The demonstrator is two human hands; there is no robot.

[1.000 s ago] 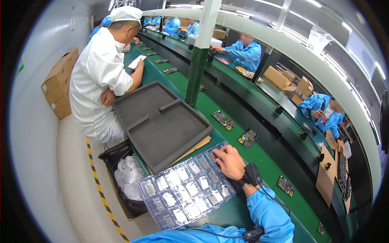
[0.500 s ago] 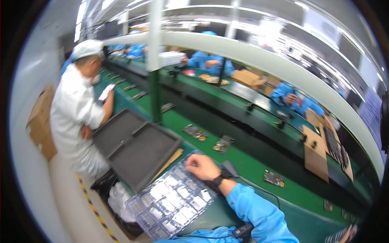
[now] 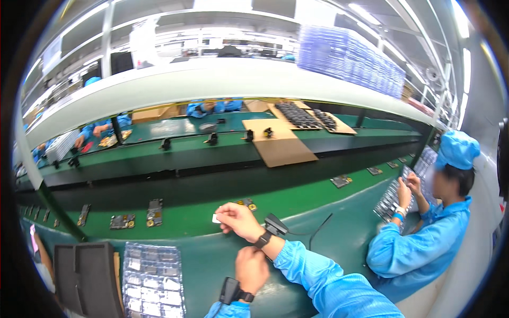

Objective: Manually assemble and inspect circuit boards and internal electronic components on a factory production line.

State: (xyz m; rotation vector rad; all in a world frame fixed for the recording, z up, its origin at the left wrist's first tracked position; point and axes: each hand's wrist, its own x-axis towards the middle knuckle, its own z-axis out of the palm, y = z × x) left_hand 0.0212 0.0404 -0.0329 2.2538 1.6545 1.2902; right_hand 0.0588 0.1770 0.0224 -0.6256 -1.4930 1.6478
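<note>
My right hand (image 3: 239, 220) is closed in a pinch on a small white rectangular piece (image 3: 215, 218), above the near edge of the green belt (image 3: 191, 227). Just behind it on the belt lies a circuit board (image 3: 247, 204) with a round golden part, partly hidden by the hand. My left hand (image 3: 252, 270) is closer to me, right by my right wrist. Its fingers are curled, their tips out of sight, so what they hold cannot be made out. A clear plastic blister tray (image 3: 154, 250) with several silvery flat pieces rests on the bench to the left.
Beside the blister tray is a black tray (image 3: 68, 281). More circuit boards (image 3: 155, 212) lie along the belt. A co-worker (image 3: 424, 238) in blue sits at right, holding a clear tray. Beyond the belt stand cardboard sheets (image 3: 281, 146) and small black parts. A thin cable (image 3: 321, 228) trails over the bench.
The view has swung to the right. My right hand has gone from the blister tray to the belt's edge, with the white piece now showing in its fingers. My left hand has come into view.
</note>
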